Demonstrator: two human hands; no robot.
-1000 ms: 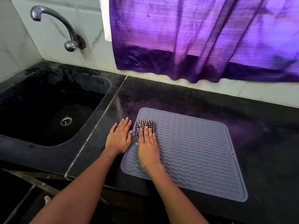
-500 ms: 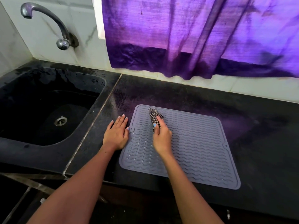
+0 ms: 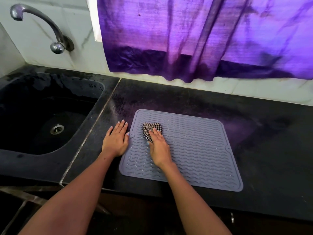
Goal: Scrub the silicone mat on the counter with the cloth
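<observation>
A grey silicone mat (image 3: 199, 146) with wavy ridges lies flat on the black counter (image 3: 271, 141). On its far left part sits a small checked black-and-white cloth (image 3: 149, 128). My right hand (image 3: 159, 148) rests palm down on the cloth, fingers spread over it and pressing it onto the mat. My left hand (image 3: 116, 139) lies flat on the counter just off the mat's left edge, fingers together, thumb touching the mat's rim.
A black sink (image 3: 42, 119) with a drain is set into the counter at the left, under a metal tap (image 3: 42, 26). A purple curtain (image 3: 203, 39) hangs over the tiled wall behind. The counter's front edge runs below my forearms.
The cloth was flat under my right hand near the mat's corner, then bunched up and lifted farther in; now it lies pressed flat again. My left hand stayed put.
</observation>
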